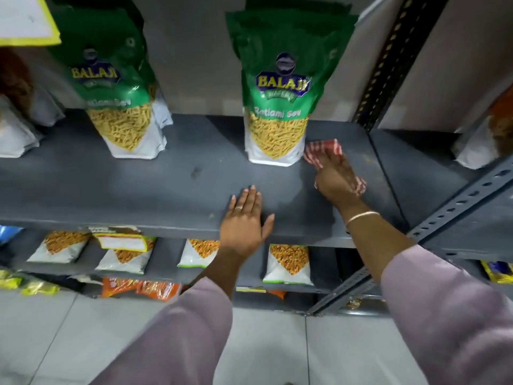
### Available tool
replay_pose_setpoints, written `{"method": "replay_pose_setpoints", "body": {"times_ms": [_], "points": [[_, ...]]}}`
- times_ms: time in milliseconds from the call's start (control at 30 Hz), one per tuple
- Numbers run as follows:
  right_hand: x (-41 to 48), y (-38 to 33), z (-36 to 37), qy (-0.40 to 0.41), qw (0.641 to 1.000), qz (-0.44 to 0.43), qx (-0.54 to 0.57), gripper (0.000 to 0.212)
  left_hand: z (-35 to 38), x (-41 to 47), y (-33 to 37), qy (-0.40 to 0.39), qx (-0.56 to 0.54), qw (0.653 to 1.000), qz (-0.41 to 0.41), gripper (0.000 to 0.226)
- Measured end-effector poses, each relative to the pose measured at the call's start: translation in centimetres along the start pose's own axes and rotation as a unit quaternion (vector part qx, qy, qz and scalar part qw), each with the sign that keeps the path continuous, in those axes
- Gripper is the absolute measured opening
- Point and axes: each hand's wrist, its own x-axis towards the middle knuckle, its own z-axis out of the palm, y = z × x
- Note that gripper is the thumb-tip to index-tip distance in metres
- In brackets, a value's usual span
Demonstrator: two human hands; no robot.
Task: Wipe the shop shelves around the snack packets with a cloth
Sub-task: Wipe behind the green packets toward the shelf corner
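Note:
A grey metal shelf (144, 187) carries two upright green Balaji snack packets, one at the left (119, 101) and one at the right (280, 107). My right hand (334, 182) presses a red-and-white checked cloth (323, 151) onto the shelf, just right of the right packet's base. My left hand (244, 223) lies flat on the shelf's front edge with fingers apart and holds nothing.
A slotted upright post (388, 62) bounds the shelf on the right, with another shelf bay (422, 168) beyond it. White packets (16, 134) stand at far left. Lower shelves hold several snack packets (288, 263). A yellow-edged price label (120, 241) hangs below. Tiled floor (55, 343) lies underneath.

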Motion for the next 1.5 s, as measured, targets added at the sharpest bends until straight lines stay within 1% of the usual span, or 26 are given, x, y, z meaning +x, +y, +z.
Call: {"method": "replay_pose_setpoints", "body": {"times_ms": [33, 67, 133, 167, 200, 267, 333, 367, 433, 500, 567, 633, 700, 800, 933, 1033, 1167, 1300, 1367, 1433, 1500], "points": [[-0.2, -0.1, 0.0, -0.005, 1.000, -0.024, 0.008, 0.066, 0.1, 0.0, -0.1, -0.003, 0.010, 1.000, 0.002, 0.078], [0.1, 0.1, 0.1, -0.018, 1.000, -0.004, 0.007, 0.065, 0.1, 0.1, -0.2, -0.003, 0.021, 1.000, 0.003, 0.078], [1.2, 0.0, -0.2, -0.020, 0.996, 0.092, -0.006, 0.066, 0.2, 0.1, -0.4, -0.008, 0.043, 0.999, 0.007, 0.075], [1.8, -0.5, -0.4, -0.015, 0.994, 0.109, -0.012, 0.068, 0.4, 0.1, -0.5, -0.010, 0.048, 0.999, 0.007, 0.076], [2.1, -1.2, -0.4, -0.019, 0.996, 0.089, -0.021, 0.069, 0.3, 0.1, -0.4, -0.012, 0.051, 0.999, 0.007, 0.079], [3.0, -2.1, 0.4, -0.053, 0.998, 0.015, -0.022, 0.071, 0.3, 0.3, -0.4, -0.020, 0.045, 0.999, 0.005, 0.088], [4.5, -2.0, 0.9, -0.074, 0.997, -0.029, -0.016, 0.072, 0.3, 0.3, -0.4, -0.007, 0.037, 0.999, 0.008, 0.087], [5.4, -1.9, 0.9, -0.076, 0.997, -0.028, -0.019, 0.071, 0.4, 0.3, -0.4, 0.000, 0.029, 1.000, 0.008, 0.082], [7.6, -1.7, 1.1, -0.096, 0.995, 0.003, -0.024, 0.065, 0.6, 0.4, -0.6, 0.007, 0.004, 1.000, 0.011, 0.074], [9.3, -2.1, 0.9, -0.127, 0.991, 0.022, -0.022, 0.061, 0.8, 0.4, -0.7, 0.013, -0.009, 1.000, 0.014, 0.080], [10.8, -2.2, 0.7, -0.141, 0.989, 0.017, -0.036, 0.069, 0.9, 0.3, -0.7, 0.020, -0.017, 1.000, 0.014, 0.082], [12.0, -1.3, 0.4, -0.152, 0.986, 0.024, -0.063, 0.078, 0.9, 0.4, -0.6, 0.024, 0.000, 1.000, 0.012, 0.083], [12.3, -0.6, -0.2, -0.161, 0.982, 0.052, -0.083, 0.078, 0.9, 0.4, -0.6, 0.037, 0.012, 0.999, 0.017, 0.078], [11.1, 0.1, -1.1, -0.163, 0.973, 0.131, -0.100, 0.081, 1.0, 0.5, -0.7, 0.036, 0.022, 0.999, 0.023, 0.067], [8.4, 1.1, -2.1, -0.143, 0.957, 0.237, -0.089, 0.080, 1.1, 0.4, -0.8, 0.032, 0.022, 0.999, 0.023, 0.070], [5.7, 1.3, -3.1, -0.141, 0.946, 0.283, -0.074, 0.075, 0.8, 0.3, -0.5, 0.025, 0.010, 0.999, 0.016, 0.074], [2.0, 0.7, -4.2, -0.135, 0.938, 0.308, -0.083, 0.071, 0.4, 0.2, -0.3, -0.001, 0.030, 0.999, 0.017, 0.091], [-1.5, 0.3, -5.7, -0.157, 0.928, 0.281, -0.186, 0.071, 0.5, 0.2, -0.2, -0.007, 0.034, 0.999, 0.013, 0.095], [-3.5, -0.7, -6.6, -0.165, 0.913, 0.271, -0.256, 0.065, 0.4, 0.2, -0.2, -0.008, 0.031, 0.999, 0.011, 0.095], [-5.3, -2.2, -8.3, -0.223, 0.890, 0.241, -0.315, 0.043, 0.4, 0.1, -0.3, -0.006, 0.024, 1.000, 0.012, 0.094], [-6.8, -3.7, -10.0, -0.277, 0.858, 0.243, -0.357, 0.017, 0.4, -0.1, -0.2, 0.014, 0.005, 1.000, 0.014, 0.088]]}}
